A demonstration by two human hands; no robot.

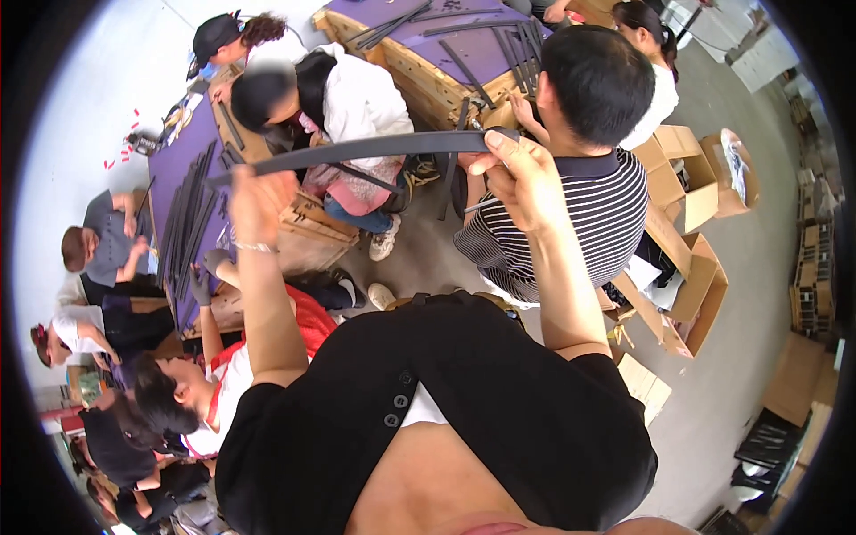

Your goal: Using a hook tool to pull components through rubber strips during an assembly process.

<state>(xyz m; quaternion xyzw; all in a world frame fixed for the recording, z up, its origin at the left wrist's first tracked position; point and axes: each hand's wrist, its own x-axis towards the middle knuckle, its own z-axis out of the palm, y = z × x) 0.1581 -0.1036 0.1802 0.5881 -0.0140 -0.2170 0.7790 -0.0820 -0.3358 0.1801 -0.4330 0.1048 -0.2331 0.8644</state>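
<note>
A long, flat black strip (374,150) is held up in front of me, bowing slightly upward between my two hands. My right hand (528,183) pinches it near its right end, with thumb and fingers pressed together. Toward the other end, my left hand (260,203) is closed around the strip; motion blurs its fingers. The strip's left tip pokes out past that hand. Beyond and below it, many similar black strips (187,209) lie in a pile on a purple-topped table (169,160).
People sit close by: one in a striped shirt (593,214) ahead right, one in a white jacket (361,98) ahead, one in a red-and-white top (236,383) at left. A second purple table (379,40) holds more strips. Opened cardboard boxes (700,299) stand on the right.
</note>
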